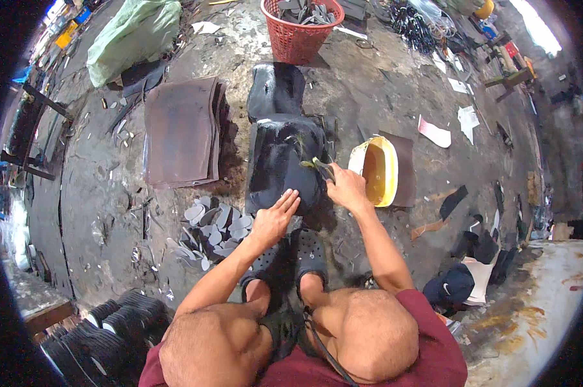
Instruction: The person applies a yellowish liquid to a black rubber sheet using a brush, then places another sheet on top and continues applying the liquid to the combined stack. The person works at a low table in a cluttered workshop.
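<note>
In the head view, with the black slab [285, 151] as landmark: lying on the floor at the centre, dark and partly shiny on top. On the near part of the slab, left hand [275, 221], laid flat, with fingers straight and grasp not closed. At the right edge of the slab, right hand [348, 188], with fingers closed around a brush-like tool [317, 165]; yellow-green end of this tool over the right part of the slab. Cannot tell whether touching the surface there. To the right of the slab, a container [392, 169] with yellowish liquid, standing on a brown sheet [405, 171]. To the left of the slab, a stack of brown sheets [180, 132]. Near its lower left corner, a pile of grey flat pieces [221, 224]. Just beyond the slab, another black block [272, 90]; farther beyond, a red basket [298, 40].
</note>
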